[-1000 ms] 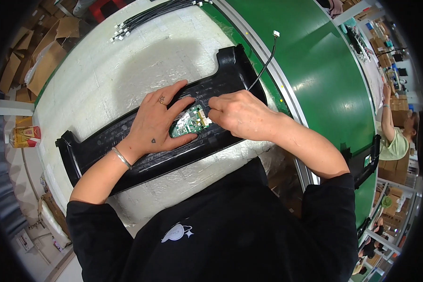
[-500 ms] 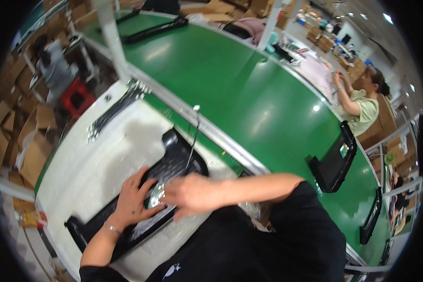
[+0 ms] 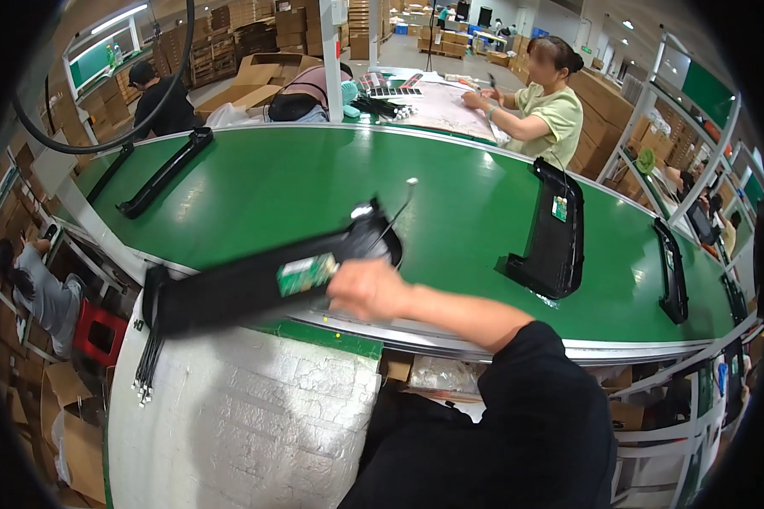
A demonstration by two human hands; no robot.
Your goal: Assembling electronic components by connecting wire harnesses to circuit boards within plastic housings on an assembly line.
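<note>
My right hand (image 3: 369,289) is closed on the near edge of a long black plastic housing (image 3: 221,293), beside its wider right end. The housing is blurred and hangs tilted over the border between the white worktable (image 3: 229,416) and the green conveyor belt (image 3: 450,246). On its upper face lies a small green circuit board (image 3: 306,275), just left of my fingers. A thin dark cable (image 3: 399,212) with a white plug sticks up from the right end. My left hand is not visible.
A similar housing with a green board (image 3: 552,229) rests on the belt at right, with another (image 3: 672,271) beyond. More black housings (image 3: 165,174) lie at far left. A cable bundle (image 3: 148,365) lies on the worktable's left. Across the belt sits a co-worker (image 3: 539,110).
The housing has left the worktable and moved forward to the belt's edge in my right hand. My left hand has gone out of view. The view has turned up toward the belt.
</note>
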